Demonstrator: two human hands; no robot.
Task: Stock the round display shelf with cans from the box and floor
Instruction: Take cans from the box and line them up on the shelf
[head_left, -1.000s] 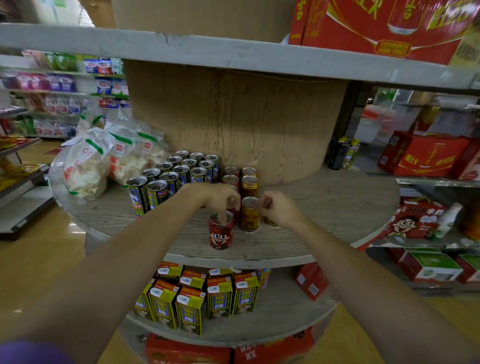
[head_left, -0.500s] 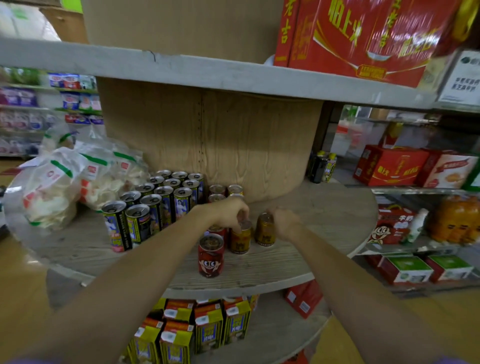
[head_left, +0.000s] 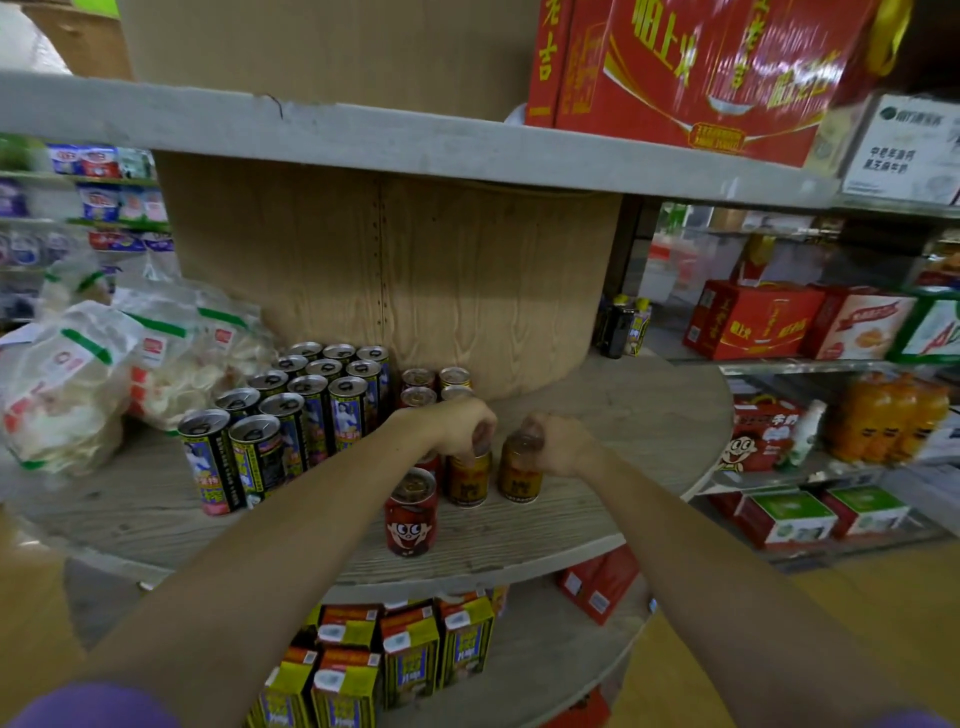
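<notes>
The round wooden display shelf (head_left: 623, 415) wraps a wood-grain central column. On its middle tier my left hand (head_left: 460, 426) grips the top of a gold can (head_left: 469, 480), which stands on the wood. My right hand (head_left: 563, 444) grips the top of a second gold can (head_left: 519, 475) just to its right, also standing. A red can with a cartoon face (head_left: 410, 514) stands alone in front of them near the shelf edge. More small red and gold cans (head_left: 434, 382) stand behind my hands against the column.
Several tall dark cans (head_left: 291, 415) stand in rows to the left, with bags of white crackers (head_left: 104, 374) beyond. Yellow drink cartons (head_left: 395, 660) fill the tier below. Red gift boxes (head_left: 691, 73) sit on the top tier. Store shelves with boxes and orange bottles (head_left: 883, 415) line the right.
My head has come closer and lower to the shelf. The right hand has set its gold can down beside the left hand's can; both hands stay on the can tops.
</notes>
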